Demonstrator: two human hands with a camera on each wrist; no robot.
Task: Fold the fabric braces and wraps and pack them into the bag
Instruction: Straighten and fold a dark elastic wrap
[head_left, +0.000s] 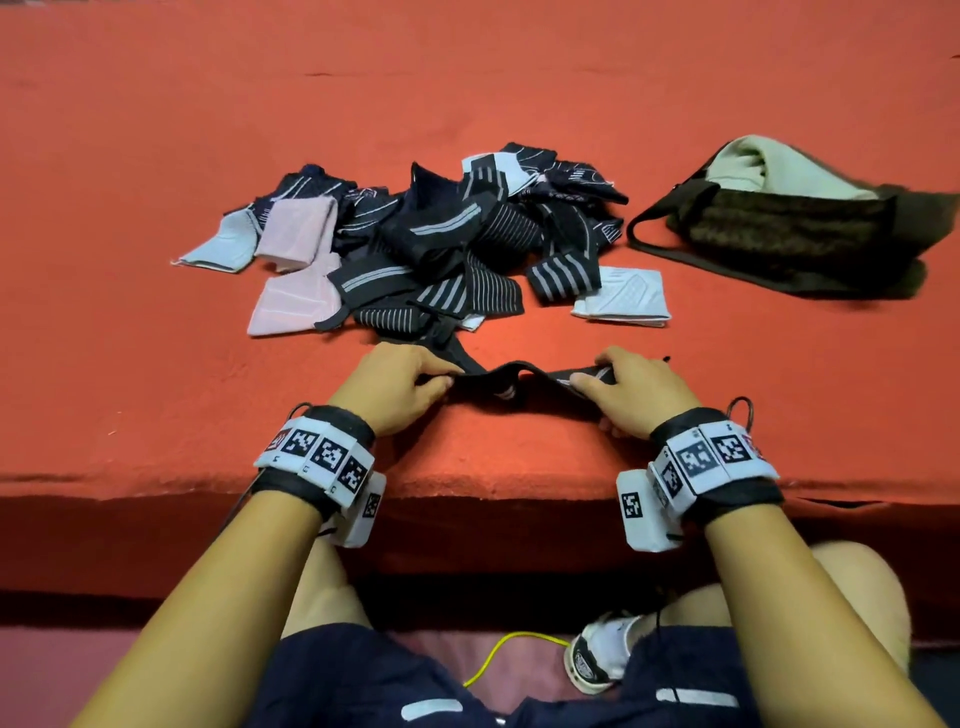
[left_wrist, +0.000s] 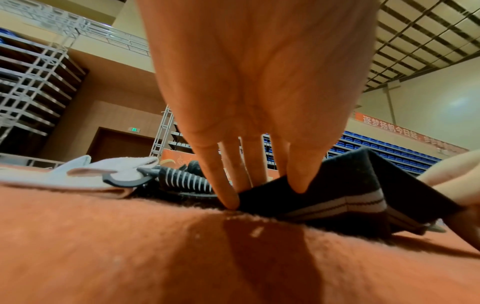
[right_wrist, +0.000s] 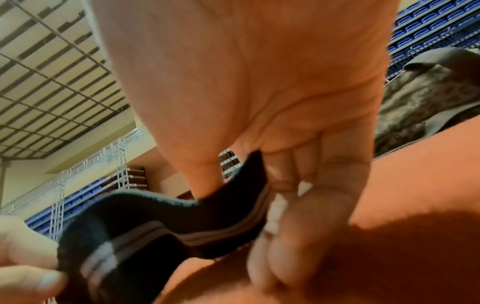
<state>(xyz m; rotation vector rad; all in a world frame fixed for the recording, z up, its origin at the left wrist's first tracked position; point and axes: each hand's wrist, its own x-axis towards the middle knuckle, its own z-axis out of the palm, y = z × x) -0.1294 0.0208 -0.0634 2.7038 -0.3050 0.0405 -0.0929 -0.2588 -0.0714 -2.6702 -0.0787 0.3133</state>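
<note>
The left hand (head_left: 402, 383) and right hand (head_left: 631, 387) each pinched 1 end of a black wrap (head_left: 511, 375), which sagged between them at the near edge, just near of the pile (head_left: 431, 244). Folding appeared under way on this wrap; the next move likely called for bringing its ends together, then carrying it to the bag (head_left: 789, 228) at far right.

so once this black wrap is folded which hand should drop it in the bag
Probably right: the bag lies on the right hand's side, while the left hand would have to cross over. Both pinch the wrap.

A black grey-striped wrap (head_left: 524, 376) sags near the orange surface's front edge; tangled braces (head_left: 431, 244) sit beyond, a dark open bag (head_left: 789, 234) rightward.
</note>
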